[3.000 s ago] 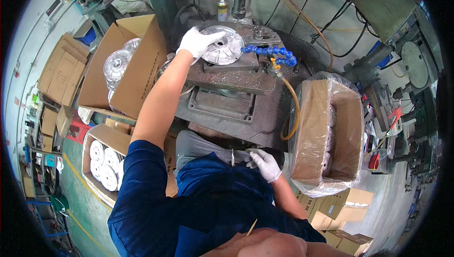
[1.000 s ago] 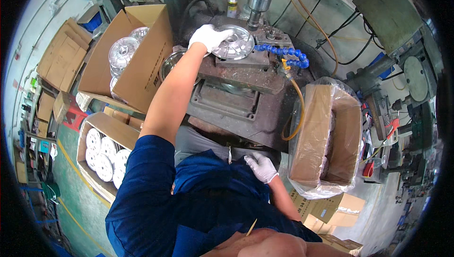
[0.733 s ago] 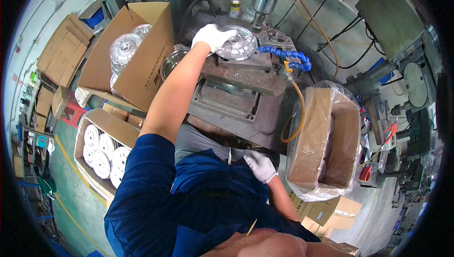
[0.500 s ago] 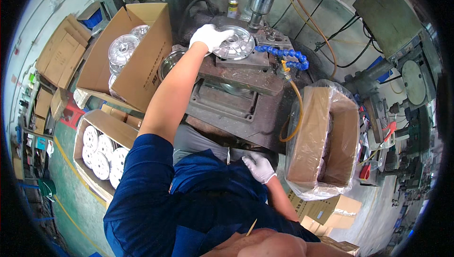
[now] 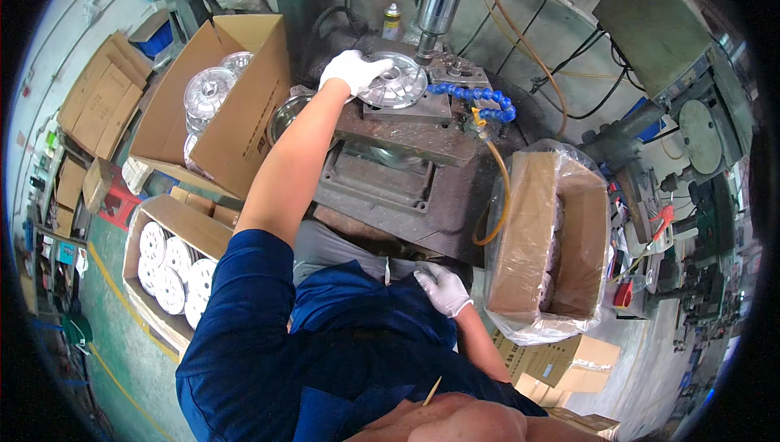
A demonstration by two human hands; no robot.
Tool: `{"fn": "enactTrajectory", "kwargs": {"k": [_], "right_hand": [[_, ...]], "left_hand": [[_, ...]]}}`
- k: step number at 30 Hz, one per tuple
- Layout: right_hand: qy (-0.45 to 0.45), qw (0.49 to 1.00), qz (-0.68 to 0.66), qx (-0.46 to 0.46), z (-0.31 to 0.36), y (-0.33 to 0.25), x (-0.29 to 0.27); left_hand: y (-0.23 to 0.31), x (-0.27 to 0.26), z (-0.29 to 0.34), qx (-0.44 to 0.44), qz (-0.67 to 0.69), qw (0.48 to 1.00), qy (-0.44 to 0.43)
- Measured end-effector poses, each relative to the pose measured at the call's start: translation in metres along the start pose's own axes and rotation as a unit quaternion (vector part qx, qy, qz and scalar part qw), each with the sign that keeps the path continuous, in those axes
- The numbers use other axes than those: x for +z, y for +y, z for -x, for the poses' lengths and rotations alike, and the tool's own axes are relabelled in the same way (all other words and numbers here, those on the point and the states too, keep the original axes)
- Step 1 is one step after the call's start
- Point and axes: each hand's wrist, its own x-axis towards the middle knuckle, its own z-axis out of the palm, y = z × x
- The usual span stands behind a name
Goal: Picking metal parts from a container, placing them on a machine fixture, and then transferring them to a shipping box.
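Observation:
My left hand, in a white glove, grips the left rim of a round silver metal disc with a spoked pattern and a central hub. The disc lies on the block of a press fixture, just below and left of the steel spindle. Its left edge is hidden by my fingers. My right hand, also gloved, rests on my lap with its fingers loosely extended and nothing in them. A shiny round metal bowl-like part sits left of the fixture, partly behind my left forearm.
A blue segmented hose reaches the disc's right side, with an orange tube below. Cardboard boxes of discs stand at left and lower left. A plastic-lined box is at right; a spray can stands behind.
The whole view has shifted slightly. My left hand stays on the disc and my right hand remains on my lap.

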Motion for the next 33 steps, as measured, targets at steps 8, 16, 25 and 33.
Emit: {"fn": "enactTrajectory", "kwargs": {"k": [8, 16, 25, 33], "right_hand": [[0.024, 1.000, -0.008, -0.013, 0.012, 0.007, 0.002], [0.050, 0.999, 0.011, -0.004, 0.022, 0.016, 0.006], [0.048, 0.999, 0.011, -0.004, 0.022, 0.005, -0.004], [0.052, 0.998, 0.021, -0.016, 0.015, 0.006, -0.003]], "left_hand": [[-0.001, 0.001, 0.004, 0.019, 0.049, 0.998, 0.038], [-0.007, 0.014, -0.001, 0.007, 0.121, 0.987, 0.110], [-0.013, 0.022, -0.002, -0.015, 0.141, 0.980, 0.137], [-0.034, -0.032, 0.038, 0.000, 0.051, 0.987, 0.154]]}}
